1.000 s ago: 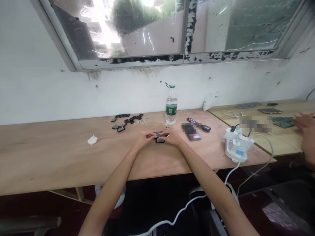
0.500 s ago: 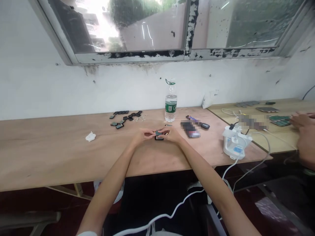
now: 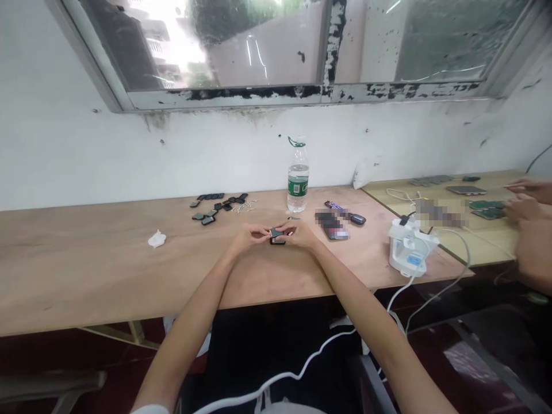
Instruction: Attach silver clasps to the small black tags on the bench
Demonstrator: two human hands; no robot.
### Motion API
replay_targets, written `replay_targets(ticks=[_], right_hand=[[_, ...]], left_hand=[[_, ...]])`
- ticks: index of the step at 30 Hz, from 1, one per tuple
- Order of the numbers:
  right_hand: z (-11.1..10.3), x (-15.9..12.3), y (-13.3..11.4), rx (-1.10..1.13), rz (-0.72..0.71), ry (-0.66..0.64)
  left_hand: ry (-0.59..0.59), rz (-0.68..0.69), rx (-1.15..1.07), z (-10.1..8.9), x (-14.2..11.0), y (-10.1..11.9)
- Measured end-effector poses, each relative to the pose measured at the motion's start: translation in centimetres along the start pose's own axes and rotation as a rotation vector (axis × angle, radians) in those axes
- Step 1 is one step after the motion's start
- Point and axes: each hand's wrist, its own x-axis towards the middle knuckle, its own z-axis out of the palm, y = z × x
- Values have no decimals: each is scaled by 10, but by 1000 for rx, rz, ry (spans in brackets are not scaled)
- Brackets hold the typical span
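Bent to close work, our left hand [image 3: 250, 234] and right hand [image 3: 298, 233] pinch a small dark piece [image 3: 275, 232] close by a black-rimmed one [image 3: 278, 242].

The bottle [image 3: 298, 184] stands behind the hands; leftward lies open tabletop [image 3: 99, 270].

Small dark green piece [image 3: 276, 233] (flat, thin) beside a black-rimmed piece [image 3: 278, 242].
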Motion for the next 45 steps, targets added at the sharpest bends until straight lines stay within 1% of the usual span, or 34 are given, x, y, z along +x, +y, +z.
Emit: replay_targets(ticks=[5, 8, 10, 18, 24, 27, 29, 31, 34, 35, 36, 37, 39, 41, 43, 45], right_hand=[[-1, 0, -1, 27, -9, -25], [-1, 2, 1, 43, -16, -12], [-1, 3, 2, 59, -14, 1], [-4, 3, -2, 51, 16, -5], [-4, 1, -6, 40, 36, -23], [-4, 0, -9, 12, 43, -47], [-5, 1, -10, -6, 42, -46], [-6, 2, -9, -22, 30, -5], [-11, 4, -5, -86, 6, 95], [-13, 5, -3, -115, 6, 129], [-15, 6, -1, -144, 13, 165], [-18, 7, 2, -169, 26, 204], [-24, 8, 9, -205, 72, 298], [-31, 9, 17, -230, 143, 388], [-37, 9, 25, -252, 220, 434], [-41, 8, 31, -265, 261, 448]], left_hand=[[29, 66, 89, 3, 2, -8], [27, 150, 155, 3, 4, -8], [21, 167, 168, 1, 5, -7], [0, 27, 65, 2, 2, 5], [-65, -20, 38, 4, 2, 12], [-68, -27, 44, 4, 3, 11], [-32, -29, 44, 3, 5, 10], [83, -32, 65, 1, 7, 6], [319, -52, 108, -8, 10, -6], [370, -70, 106, -11, 11, -12], [396, -96, 109, -15, 13, -18], [413, -121, 125, -18, 14, -24], [382, -147, 216, -22, 18, -36], [337, -118, 363, -25, 24, -45], [285, -80, 474, -25, 30, -52], [244, -74, 515, -26, 35, -58]])
